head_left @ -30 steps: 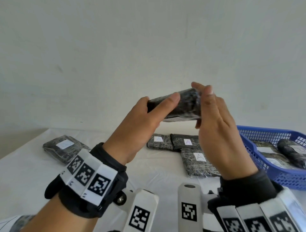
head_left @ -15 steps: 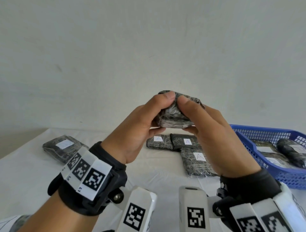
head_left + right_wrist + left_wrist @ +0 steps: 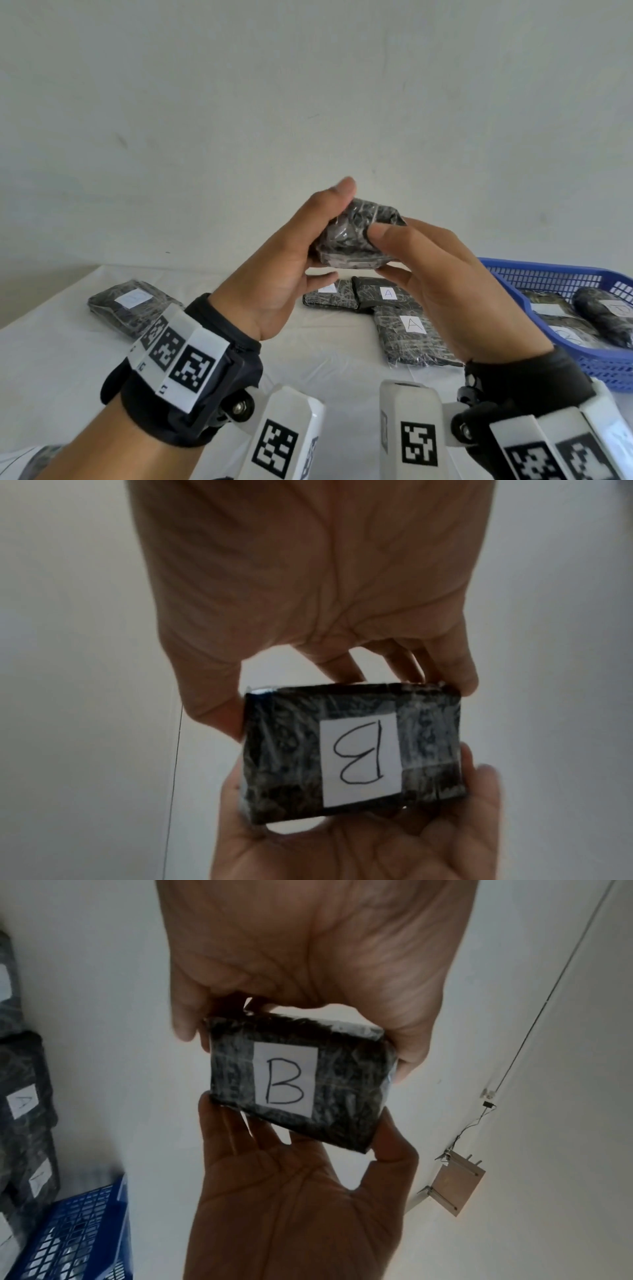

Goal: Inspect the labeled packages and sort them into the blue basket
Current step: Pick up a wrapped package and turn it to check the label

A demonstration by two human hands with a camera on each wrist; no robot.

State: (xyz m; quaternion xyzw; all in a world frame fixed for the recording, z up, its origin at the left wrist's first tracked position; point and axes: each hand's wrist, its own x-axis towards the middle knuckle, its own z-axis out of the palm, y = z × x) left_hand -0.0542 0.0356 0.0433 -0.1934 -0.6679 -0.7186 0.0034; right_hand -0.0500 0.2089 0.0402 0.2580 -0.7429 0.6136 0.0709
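Above the white table [image 3: 51,359], a small dark package [image 3: 352,236] wrapped in clear film is held up between both hands. It is pinched by the left hand [image 3: 284,260] with the thumb over its top edge and the fingers under it, while the right hand [image 3: 442,274] grips the opposite side, thumb pressed on the near face and fingers curled beneath. Seen from the left wrist view, a white label [image 3: 284,1076] marked "B" is carried on the package's underside, turned away from the head camera. Below the hands, three dark packages lie on the table, touching one another; two of them [image 3: 411,339] are labelled "A", and the third label [image 3: 327,289] is mostly hidden by the left hand. A further package [image 3: 133,305] is set well apart at the table's left, its label too faint to be read with any confidence. At the right edge, the blue basket [image 3: 548,277] is seen with several dark packages [image 3: 606,315] already lying inside it.
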